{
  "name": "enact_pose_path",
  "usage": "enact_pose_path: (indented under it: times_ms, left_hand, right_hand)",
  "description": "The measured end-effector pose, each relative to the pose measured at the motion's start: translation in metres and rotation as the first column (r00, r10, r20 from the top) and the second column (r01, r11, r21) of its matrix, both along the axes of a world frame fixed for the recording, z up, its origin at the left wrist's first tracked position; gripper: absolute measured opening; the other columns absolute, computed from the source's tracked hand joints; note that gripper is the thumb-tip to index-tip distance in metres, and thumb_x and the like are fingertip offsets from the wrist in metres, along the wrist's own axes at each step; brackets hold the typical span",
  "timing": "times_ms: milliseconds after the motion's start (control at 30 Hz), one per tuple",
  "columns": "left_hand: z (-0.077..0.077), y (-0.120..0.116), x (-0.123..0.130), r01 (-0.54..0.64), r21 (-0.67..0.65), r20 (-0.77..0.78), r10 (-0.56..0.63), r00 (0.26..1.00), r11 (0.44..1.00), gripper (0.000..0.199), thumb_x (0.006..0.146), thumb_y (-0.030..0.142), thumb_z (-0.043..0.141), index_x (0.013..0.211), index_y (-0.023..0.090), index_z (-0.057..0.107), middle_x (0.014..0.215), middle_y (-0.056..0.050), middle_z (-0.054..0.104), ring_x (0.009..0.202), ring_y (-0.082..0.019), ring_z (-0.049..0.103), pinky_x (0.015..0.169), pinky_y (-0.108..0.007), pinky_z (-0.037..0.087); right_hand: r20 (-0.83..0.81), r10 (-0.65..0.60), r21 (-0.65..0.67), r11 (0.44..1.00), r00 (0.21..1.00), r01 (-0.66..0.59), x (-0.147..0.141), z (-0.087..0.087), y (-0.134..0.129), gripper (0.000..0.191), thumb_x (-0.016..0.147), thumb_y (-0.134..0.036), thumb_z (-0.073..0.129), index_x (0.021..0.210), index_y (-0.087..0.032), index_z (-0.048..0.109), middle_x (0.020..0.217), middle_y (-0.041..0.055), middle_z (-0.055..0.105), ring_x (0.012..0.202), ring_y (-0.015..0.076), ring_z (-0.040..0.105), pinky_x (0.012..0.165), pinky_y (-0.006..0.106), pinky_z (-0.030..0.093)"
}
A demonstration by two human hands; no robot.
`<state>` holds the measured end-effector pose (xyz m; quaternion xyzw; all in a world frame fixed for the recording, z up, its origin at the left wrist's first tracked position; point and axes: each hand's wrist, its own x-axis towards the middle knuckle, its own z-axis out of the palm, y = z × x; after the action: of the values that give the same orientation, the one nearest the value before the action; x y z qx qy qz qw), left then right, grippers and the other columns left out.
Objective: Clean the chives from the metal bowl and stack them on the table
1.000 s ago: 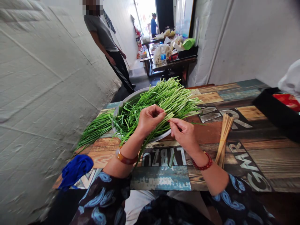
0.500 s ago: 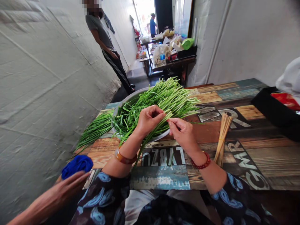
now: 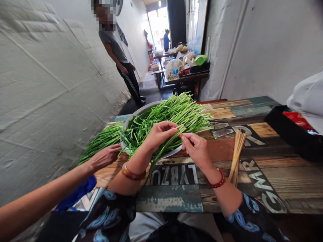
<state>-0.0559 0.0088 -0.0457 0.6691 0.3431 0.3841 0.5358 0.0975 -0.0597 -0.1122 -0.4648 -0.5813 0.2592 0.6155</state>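
My left hand [image 3: 160,135] is closed around a small bunch of garlic chives [image 3: 165,145], their pale stem ends poking out past the thumb and their green leaves trailing toward me. Against those stem ends, my right hand [image 3: 197,148] pinches thumb and forefinger together; what is between them is too small to make out. Both hands are over the near rim of a metal basin [image 3: 125,125] heaped with garlic chives [image 3: 186,109]. To the right of my right hand lies a bundle of thin bamboo skewers [image 3: 237,153], banded at the middle.
Another person's hand [image 3: 107,157] reaches in from the left, by the basin's edge and more chives [image 3: 103,141]. A blue cloth [image 3: 78,195] lies below that arm. A black box [image 3: 282,124] stands at right. Someone stands by the left wall [image 3: 63,84].
The other person's hand has moved from beside the blue cloth forward to the basin's left edge. My hands keep nearly the same pose at the stem ends. The view has tilted up slightly.
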Motion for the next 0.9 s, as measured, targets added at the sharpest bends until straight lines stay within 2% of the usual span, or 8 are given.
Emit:
enact_pose_path:
  times_ms: [100,200,300,400,500,667,767,900]
  left_hand:
    - [0.003,-0.003,-0.001,0.042,-0.006,-0.053,-0.042,0.998,0.999,0.035,0.075,0.044,0.079,0.091,0.013,0.078,0.083,-0.003,0.071,0.073,-0.012,0.057,0.070,-0.024,0.043]
    - [0.007,-0.004,-0.001,0.049,0.060,-0.097,-0.043,0.994,0.997,0.034,0.079,0.047,0.075,0.078,0.012,0.077,0.079,-0.003,0.068,0.071,-0.011,0.053,0.067,-0.024,0.040]
    - [0.009,-0.005,-0.003,0.018,0.077,-0.101,-0.010,0.995,0.997,0.033,0.078,0.045,0.075,0.074,0.013,0.075,0.070,-0.001,0.060,0.065,-0.009,0.046,0.059,-0.023,0.034]
    - [0.009,-0.006,-0.003,0.001,0.045,-0.123,0.004,0.992,0.999,0.034,0.078,0.045,0.074,0.071,0.012,0.072,0.063,0.001,0.052,0.058,-0.008,0.039,0.053,-0.023,0.026]
    - [0.010,-0.010,-0.002,-0.021,0.018,-0.142,0.023,0.990,1.000,0.034,0.077,0.044,0.074,0.068,0.012,0.070,0.060,0.003,0.048,0.055,-0.007,0.035,0.051,-0.023,0.023]
    - [0.012,-0.015,0.001,-0.033,0.021,-0.191,0.037,0.981,0.999,0.033,0.074,0.043,0.074,0.069,0.010,0.071,0.061,0.002,0.052,0.055,-0.006,0.036,0.051,-0.023,0.024]
    - [0.013,-0.013,0.003,-0.051,0.037,-0.184,0.057,0.981,0.998,0.029,0.075,0.039,0.073,0.067,0.011,0.070,0.060,0.002,0.055,0.058,-0.007,0.041,0.055,-0.022,0.031]
    - [0.016,-0.030,0.008,-0.031,-0.013,-0.169,0.028,0.985,0.999,0.024,0.078,0.032,0.072,0.068,0.011,0.072,0.062,0.001,0.060,0.061,-0.008,0.048,0.058,-0.021,0.037]
  right_hand:
    - [-0.003,-0.005,-0.014,1.000,1.000,0.005,0.001,0.001,-0.001,0.025,0.095,-0.035,0.057,0.087,-0.017,0.072,0.056,-0.0029,0.062,0.043,0.0097,0.051,0.045,0.021,0.040]
    - [-0.003,-0.012,-0.041,0.999,1.000,0.012,0.001,0.001,-0.001,0.026,0.094,-0.038,0.059,0.085,-0.018,0.071,0.057,-0.0022,0.064,0.044,0.0102,0.053,0.045,0.021,0.040]
    - [0.002,0.002,-0.051,0.999,1.000,-0.002,0.002,0.001,-0.001,0.026,0.094,-0.039,0.060,0.085,-0.018,0.071,0.059,-0.0016,0.065,0.046,0.0112,0.055,0.047,0.022,0.041]
    - [0.036,0.008,-0.013,1.000,0.999,-0.008,0.003,0.000,-0.001,0.024,0.095,-0.038,0.059,0.087,-0.018,0.071,0.061,-0.0012,0.066,0.048,0.0120,0.056,0.050,0.023,0.043]
    - [0.090,-0.050,0.046,0.998,0.995,0.046,0.002,0.001,-0.004,0.024,0.095,-0.035,0.057,0.082,-0.019,0.070,0.060,-0.0011,0.066,0.051,0.0131,0.058,0.055,0.024,0.044]
    - [0.159,-0.120,0.093,0.990,0.980,0.106,0.000,0.003,-0.004,0.025,0.096,-0.032,0.055,0.077,-0.020,0.067,0.059,-0.0008,0.065,0.053,0.0142,0.059,0.059,0.025,0.045]
    - [0.199,-0.110,0.088,0.992,0.974,0.094,0.002,0.003,0.000,0.027,0.096,-0.034,0.053,0.077,-0.021,0.068,0.060,0.0001,0.067,0.054,0.0151,0.061,0.059,0.026,0.046]
    - [0.287,-0.113,0.065,0.993,0.951,0.098,0.009,0.001,-0.013,0.032,0.097,-0.042,0.052,0.085,-0.021,0.073,0.067,0.0044,0.070,0.054,0.0179,0.061,0.055,0.030,0.045]
